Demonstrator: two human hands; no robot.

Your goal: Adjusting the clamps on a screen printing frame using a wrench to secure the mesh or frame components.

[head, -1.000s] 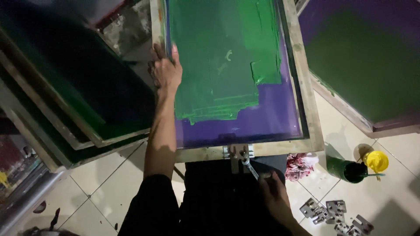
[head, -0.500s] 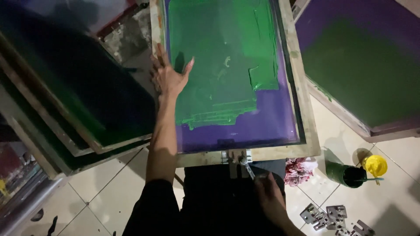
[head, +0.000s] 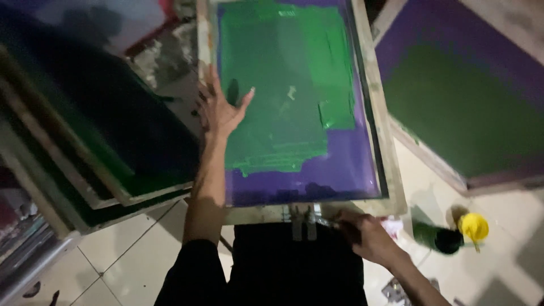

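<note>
While the left hand [head: 220, 110] is lying flat with its fingers spread on the left edge of the screen-printing frame [head: 378, 136], the thumb is reaching onto the green-coated mesh [head: 283, 85]. That wooden frame is sitting dead centre in the view, its long axis running away from the person, near end pointing at the dark-clothed body. Green ink is covering most of the mesh, and a purple band [head: 340, 170] is showing along the near end.

Down at the near rail, the right hand [head: 368, 235] is closing its fingers around something small and dark just beside the metal clamp [head: 303, 221]; what exactly it is pinching is too blurred to tell. So the frame is stretching out ahead of both hands, left hand on its side rail, right hand at its near right corner.

Off to the right on the tiled floor [head: 113, 266], a dark green bottle with a yellow cap [head: 450, 233] is lying near the right hand. Another purple-and-green screen [head: 464, 107] is leaning further right, and dark framed screens [head: 96, 130] are stacking up on the left.
</note>
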